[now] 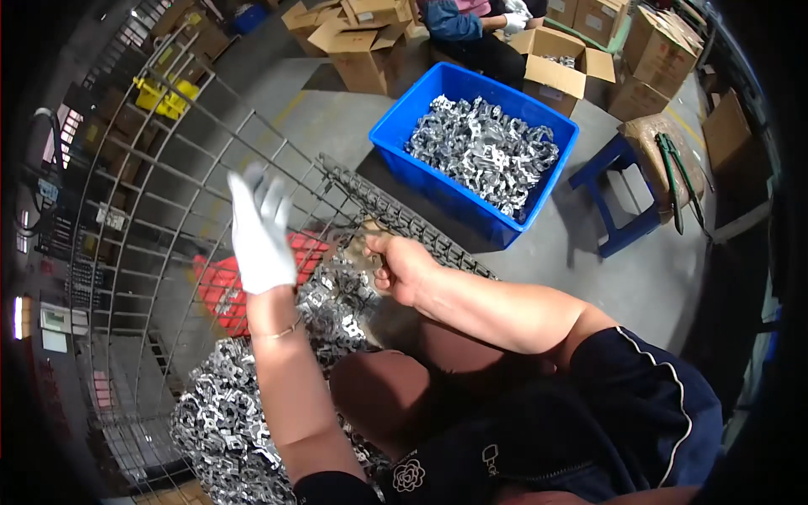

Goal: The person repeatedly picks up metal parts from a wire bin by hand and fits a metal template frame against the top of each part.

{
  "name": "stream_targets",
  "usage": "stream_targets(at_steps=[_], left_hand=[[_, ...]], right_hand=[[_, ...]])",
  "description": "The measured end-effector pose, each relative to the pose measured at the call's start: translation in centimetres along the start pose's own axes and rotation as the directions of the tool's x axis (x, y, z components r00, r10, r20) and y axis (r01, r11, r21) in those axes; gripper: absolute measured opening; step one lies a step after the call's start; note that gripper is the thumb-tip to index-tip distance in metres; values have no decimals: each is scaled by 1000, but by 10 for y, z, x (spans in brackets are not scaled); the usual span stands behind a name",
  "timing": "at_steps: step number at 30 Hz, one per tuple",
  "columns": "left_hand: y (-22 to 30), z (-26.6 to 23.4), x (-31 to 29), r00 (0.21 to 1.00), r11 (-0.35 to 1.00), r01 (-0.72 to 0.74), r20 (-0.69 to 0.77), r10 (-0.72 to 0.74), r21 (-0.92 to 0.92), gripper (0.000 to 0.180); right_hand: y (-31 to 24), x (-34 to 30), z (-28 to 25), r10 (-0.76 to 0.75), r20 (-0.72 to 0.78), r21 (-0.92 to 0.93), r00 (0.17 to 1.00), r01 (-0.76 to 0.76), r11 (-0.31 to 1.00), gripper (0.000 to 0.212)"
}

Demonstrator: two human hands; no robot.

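Observation:
My left hand [263,231], in a white glove, is raised in front of the wire mesh cage [220,157]. Its fingers are stretched out and a little blurred, with nothing visible in them. Bare and curled closed, my right hand [399,266] is over the near side of the cage's folded edge; what its fingers hold, if anything, I cannot make out. Below and between the hands lies a heap of shiny metal clamp-like parts [337,307]. More such metal parts [227,412] fill the cage at the lower left. A red sack [220,290] lies beside them.
A blue bin [394,150] full of similar metal parts stands ahead. To its right is a blue stool [619,202] with a wrapped pad and green-handled cutters [671,172] on top. Cardboard boxes [362,59] stand behind, near another person with gloved hands [515,18].

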State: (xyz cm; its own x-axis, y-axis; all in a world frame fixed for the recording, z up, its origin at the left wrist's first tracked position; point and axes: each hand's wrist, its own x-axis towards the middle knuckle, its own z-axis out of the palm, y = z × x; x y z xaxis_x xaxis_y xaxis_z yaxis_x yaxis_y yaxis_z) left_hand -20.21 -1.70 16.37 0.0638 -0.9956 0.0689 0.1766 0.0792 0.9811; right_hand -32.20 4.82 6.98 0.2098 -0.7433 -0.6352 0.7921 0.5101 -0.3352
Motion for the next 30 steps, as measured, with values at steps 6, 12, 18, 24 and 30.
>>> stream_targets(at_steps=[6,12,18,24,30], left_hand=[[-154,-180,-104,910,763,412,-266,-318,499,31],[-295,-285,-189,946,493,-282,325,-1,823,38],[-307,-282,-219,970,394,-84,166,-177,915,42],[-311,-280,-232,928,225,50,38,-370,973,47],[-339,-303,-265,920,10,84,-74,-385,996,61]], right_hand=[[2,4,5,62,42,-31,997,-60,998,14],[3,-8,16,-18,-74,-119,997,9,993,13],[16,-2,15,-90,-67,-204,994,75,976,15],[17,1,11,-75,-63,-208,995,61,976,12],[17,-4,13,-93,-65,-214,994,77,974,8]])
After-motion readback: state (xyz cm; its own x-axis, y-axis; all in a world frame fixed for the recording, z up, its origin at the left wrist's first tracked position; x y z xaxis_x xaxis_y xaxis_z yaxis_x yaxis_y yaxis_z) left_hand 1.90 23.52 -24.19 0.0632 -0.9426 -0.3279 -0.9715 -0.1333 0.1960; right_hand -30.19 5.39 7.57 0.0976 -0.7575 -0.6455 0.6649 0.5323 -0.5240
